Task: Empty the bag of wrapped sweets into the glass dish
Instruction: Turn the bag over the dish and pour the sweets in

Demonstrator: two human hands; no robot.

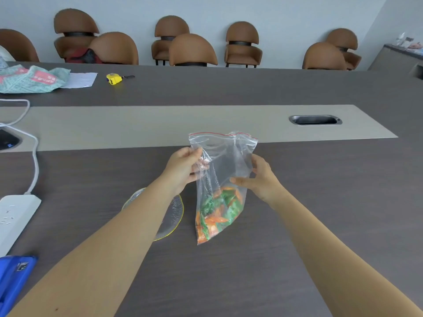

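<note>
Head view: bag (220,170) held upright above table (297,202), sweets (217,213) at its bottom. Left hand (183,172) pinches its left edge; right hand (261,177) pinches right edge. Dish (176,213) lies below left.

Hidden in large part under the left forearm: the dish (176,211), only its right rim and a far-left sliver showing. Masked by crinkled plastic: the left hand (183,170) fingertips behind the bag (225,165). Too jumbled to count: the sweets (219,213) (orange and green wrappers). Cut off by the left edge: the blue object (13,277), power strip (16,216) and printed sack (29,78).
</note>
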